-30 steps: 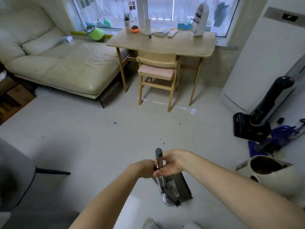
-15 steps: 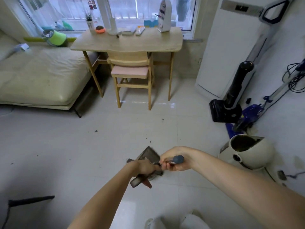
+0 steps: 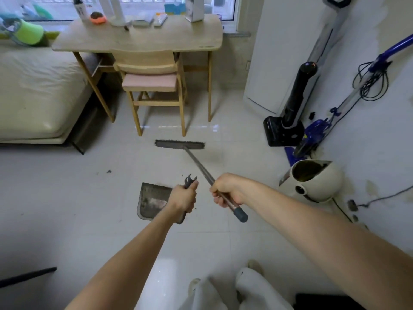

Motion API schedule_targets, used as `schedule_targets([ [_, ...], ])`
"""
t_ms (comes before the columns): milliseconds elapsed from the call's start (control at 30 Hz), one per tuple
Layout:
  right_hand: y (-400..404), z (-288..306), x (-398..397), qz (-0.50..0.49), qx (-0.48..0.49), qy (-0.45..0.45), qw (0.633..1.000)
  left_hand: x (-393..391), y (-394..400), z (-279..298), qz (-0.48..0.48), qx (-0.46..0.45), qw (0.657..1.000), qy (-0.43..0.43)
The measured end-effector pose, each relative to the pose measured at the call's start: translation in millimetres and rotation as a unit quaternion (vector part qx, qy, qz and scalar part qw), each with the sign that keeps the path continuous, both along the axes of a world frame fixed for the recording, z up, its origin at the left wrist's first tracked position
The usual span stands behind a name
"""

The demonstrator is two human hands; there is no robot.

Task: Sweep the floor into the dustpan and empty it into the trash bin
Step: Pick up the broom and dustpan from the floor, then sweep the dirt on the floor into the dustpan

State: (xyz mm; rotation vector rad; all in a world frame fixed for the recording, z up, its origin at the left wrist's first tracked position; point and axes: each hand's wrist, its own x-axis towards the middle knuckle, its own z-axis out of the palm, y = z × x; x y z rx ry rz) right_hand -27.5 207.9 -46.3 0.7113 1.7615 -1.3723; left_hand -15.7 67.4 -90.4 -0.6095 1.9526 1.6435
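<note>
My right hand grips the metal handle of a broom near its blue-capped end. The broom's flat grey head is out ahead over the tiled floor, in front of the chair. My left hand grips the handle of a grey dustpan, whose pan lies low by the floor to the left of that hand, with dust inside. A small dark clump of dirt lies on the tiles to the left. A cream trash bin with an open top stands at the right by the wall.
A wooden chair with a pink seat is tucked under a desk ahead. A cream sofa fills the left. Upright vacuums and cables lean on the right wall. A dark leg juts in at bottom left.
The broom and dustpan, held together before, have come apart: the broom head now reaches forward toward the chair and the dustpan sits low at the left. The view has swung right.
</note>
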Motion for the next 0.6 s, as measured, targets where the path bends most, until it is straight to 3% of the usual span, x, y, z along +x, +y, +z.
schedule_targets([
  [100, 13, -23, -3, 0.011, 0.057, 0.049, 0.997, -11, -8, 15, 0.125, 0.076, 0.988, 0.052],
  [200, 29, -43, 17, -0.022, 0.051, 0.039, 0.998, -8, -1, 30, 0.101, 0.134, 0.983, 0.072],
  [300, 51, -56, 33, -0.047, 0.038, -0.010, 0.998, -3, 10, 37, 0.044, 0.265, 0.963, 0.022],
  [400, 82, -69, 48, -0.081, 0.053, -0.051, 0.994, -9, 31, 49, 0.075, 0.350, 0.933, -0.030],
  [500, 115, -80, 74, -0.079, 0.087, -0.099, 0.988, -8, 75, 55, 0.097, 0.313, 0.944, -0.024],
  [600, 161, -97, 101, -0.073, 0.119, -0.116, 0.983, 6, 142, 52, 0.034, 0.221, 0.975, 0.003],
])
